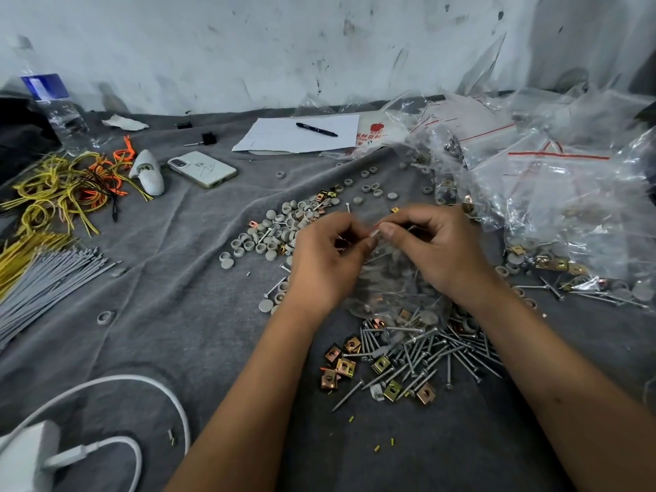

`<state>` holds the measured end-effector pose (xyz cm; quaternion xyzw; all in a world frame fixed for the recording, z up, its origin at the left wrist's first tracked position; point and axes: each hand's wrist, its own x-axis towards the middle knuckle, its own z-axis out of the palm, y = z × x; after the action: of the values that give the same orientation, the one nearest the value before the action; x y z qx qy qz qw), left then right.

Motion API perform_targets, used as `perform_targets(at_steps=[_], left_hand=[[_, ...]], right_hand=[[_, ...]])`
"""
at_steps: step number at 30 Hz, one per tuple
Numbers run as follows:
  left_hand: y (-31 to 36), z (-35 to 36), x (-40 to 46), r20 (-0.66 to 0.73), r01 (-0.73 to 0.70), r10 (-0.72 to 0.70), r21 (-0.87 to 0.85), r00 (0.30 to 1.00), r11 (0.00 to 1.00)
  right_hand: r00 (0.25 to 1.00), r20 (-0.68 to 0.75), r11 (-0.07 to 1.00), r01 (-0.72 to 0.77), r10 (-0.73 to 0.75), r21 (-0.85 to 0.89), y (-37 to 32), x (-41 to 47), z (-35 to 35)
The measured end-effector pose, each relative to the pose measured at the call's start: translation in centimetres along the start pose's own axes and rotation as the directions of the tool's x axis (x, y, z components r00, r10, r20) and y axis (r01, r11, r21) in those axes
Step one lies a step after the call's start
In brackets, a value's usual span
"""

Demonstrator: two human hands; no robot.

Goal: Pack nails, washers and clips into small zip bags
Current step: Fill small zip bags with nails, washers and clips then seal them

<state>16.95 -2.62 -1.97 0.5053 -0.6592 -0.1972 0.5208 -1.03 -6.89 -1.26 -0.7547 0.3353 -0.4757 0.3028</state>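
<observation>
A small clear zip bag (394, 275) is held up between the two hands, its top edge pinched by the curled fingers and thumb of the left hand (324, 262) and of the right hand (438, 248), with the bag hanging below and between them. Some pieces can be seen inside its lower part, though they cannot be told apart. Just below the hands, a heap of nails (431, 353) and brass-coloured clips (340, 365) is spread on the grey cloth (184, 278). Grey washers (269, 232) are scattered beyond the left hand. Beyond and beside the right hand, a pile of zip bags (553, 193) is stacked.
</observation>
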Motion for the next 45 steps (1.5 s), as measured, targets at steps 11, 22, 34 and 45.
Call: perform_targets(at_steps=[11, 22, 34, 45], left_hand=[[-0.3, -0.2, 0.1, -0.006, -0.074, 0.074, 0.043, 0.997, 0.996], [-0.7, 0.0, 0.1, -0.066, 0.022, -0.017, 0.079, 0.998, 0.997], [-0.1, -0.4, 0.1, -0.075, 0.155, -0.157, -0.038, 0.985, 0.987], [-0.4, -0.9, 0.3, -0.091, 0.245, -0.259, -0.140, 0.962, 0.959]], right_hand=[[0.997, 0.024, 0.986, 0.078, -0.075, -0.145, -0.2, -0.2, 0.0], [0.998, -0.038, 0.993, 0.047, -0.051, -0.109, -0.2, -0.1, 0.0], [0.992, -0.121, 0.999, -0.039, 0.040, 0.010, -0.2, 0.0, -0.5], [0.964, -0.245, 0.993, -0.082, 0.100, 0.083, 0.6, 0.2, -1.1]])
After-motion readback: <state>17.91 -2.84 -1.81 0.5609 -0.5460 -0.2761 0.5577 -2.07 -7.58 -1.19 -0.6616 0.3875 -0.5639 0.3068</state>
